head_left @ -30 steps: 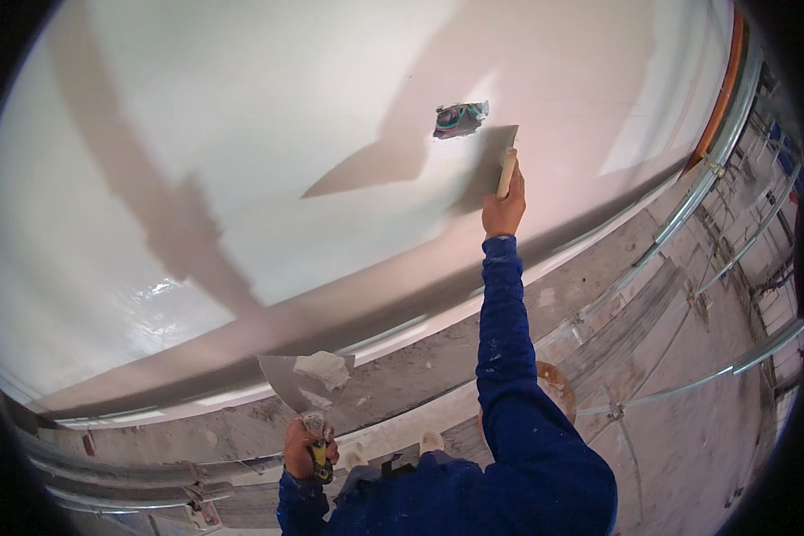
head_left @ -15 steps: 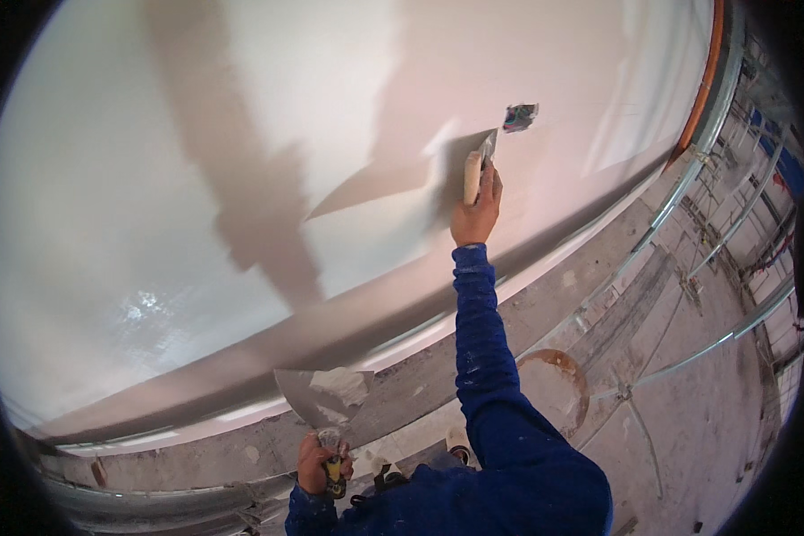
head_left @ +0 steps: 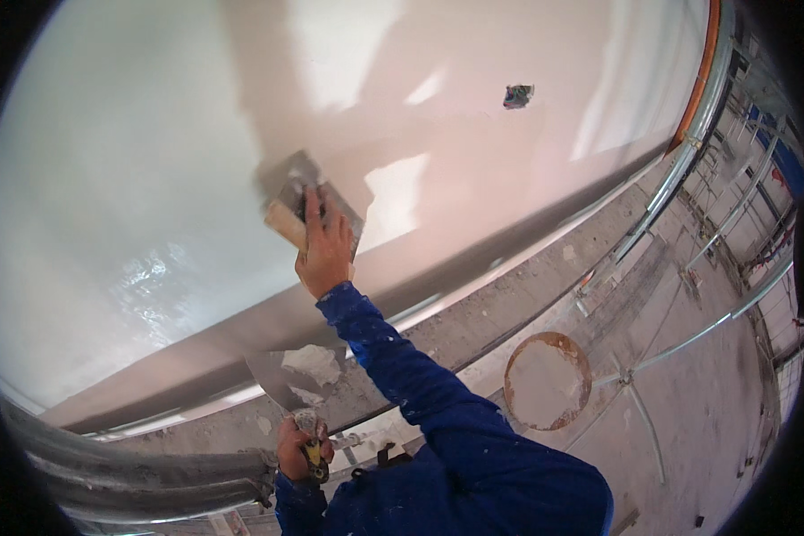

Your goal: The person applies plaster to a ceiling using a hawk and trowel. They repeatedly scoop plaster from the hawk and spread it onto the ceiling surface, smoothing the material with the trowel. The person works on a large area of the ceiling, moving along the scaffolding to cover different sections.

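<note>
My right hand (head_left: 328,250) is closed on a plastering trowel (head_left: 297,170) with a pale wooden handle. Its flat metal blade lies against or very close to the white wall (head_left: 473,161), with my fingers stretched over its back. Low in the view, my left hand (head_left: 292,451) grips the yellow and black handle of a wide putty knife (head_left: 270,375). A lump of whitish filler (head_left: 313,364) rests on that knife's fan-shaped blade. To the right of the trowel, a small opening (head_left: 517,96) with something dark inside shows in the wall.
A round, rusty-rimmed shape (head_left: 548,381) filled with grey stands out on the floor at right. Metal scaffold tubes (head_left: 688,353) run along the right; thick grey tubes (head_left: 143,478) curve at lower left. Wet-looking shine (head_left: 152,286) marks the left wall.
My right hand has swept the trowel leftward and down across the wall, away from the opening. My left hand with the filler-laden putty knife has shifted slightly left.
</note>
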`<state>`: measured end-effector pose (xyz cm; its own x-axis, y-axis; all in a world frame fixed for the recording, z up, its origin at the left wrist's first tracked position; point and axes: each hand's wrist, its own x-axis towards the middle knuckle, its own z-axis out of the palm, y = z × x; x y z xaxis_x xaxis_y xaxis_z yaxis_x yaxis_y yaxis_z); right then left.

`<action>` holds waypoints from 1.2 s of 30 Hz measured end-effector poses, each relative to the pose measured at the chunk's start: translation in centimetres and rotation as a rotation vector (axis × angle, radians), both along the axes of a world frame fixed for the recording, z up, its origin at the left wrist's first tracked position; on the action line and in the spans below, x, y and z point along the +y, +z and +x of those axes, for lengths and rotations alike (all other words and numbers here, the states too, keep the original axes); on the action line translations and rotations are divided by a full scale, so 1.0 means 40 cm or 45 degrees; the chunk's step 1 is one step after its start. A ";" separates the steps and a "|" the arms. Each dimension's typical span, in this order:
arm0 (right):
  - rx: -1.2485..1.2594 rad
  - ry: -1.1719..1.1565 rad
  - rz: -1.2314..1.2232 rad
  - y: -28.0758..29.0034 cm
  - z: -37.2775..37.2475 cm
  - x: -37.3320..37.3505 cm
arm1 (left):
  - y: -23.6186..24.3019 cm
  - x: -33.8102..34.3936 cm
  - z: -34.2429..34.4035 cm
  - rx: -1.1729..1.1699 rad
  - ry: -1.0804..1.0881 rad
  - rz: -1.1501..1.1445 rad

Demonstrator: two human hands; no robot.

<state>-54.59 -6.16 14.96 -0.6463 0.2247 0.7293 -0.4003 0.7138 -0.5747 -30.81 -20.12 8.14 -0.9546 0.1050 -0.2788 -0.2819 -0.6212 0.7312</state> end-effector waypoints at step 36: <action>0.294 -0.314 -0.459 -0.022 -0.309 1.059 | -0.043 0.281 -0.058 -0.021 0.066 0.150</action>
